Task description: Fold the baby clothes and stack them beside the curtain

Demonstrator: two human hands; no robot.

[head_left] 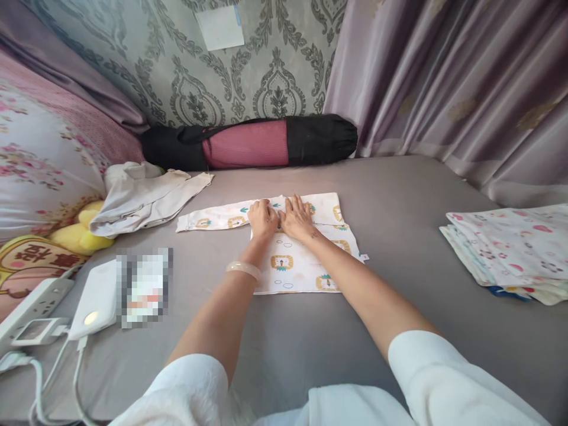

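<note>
A small white long-sleeved top [306, 266] with lion prints lies flat on the grey sheet before me. One sleeve [213, 220] stretches out to the left, while the right side is folded over along the far edge. My left hand [262, 219] rests on the upper part near that sleeve, its fingers curled down onto the fabric. Right beside it, my right hand [296, 218] presses on the cloth with its fingers stretched out flat. Fabric beneath both palms is hidden. A little tag sticks out at the garment's right edge.
At the right lies a stack of folded printed clothes [510, 245]. Beige clothing [137, 198] and a yellow plush toy [82, 228] sit at the left, near a power strip [38, 302] and a white device [95, 299] with cables. A rolled bag [248, 143] lies along the wall.
</note>
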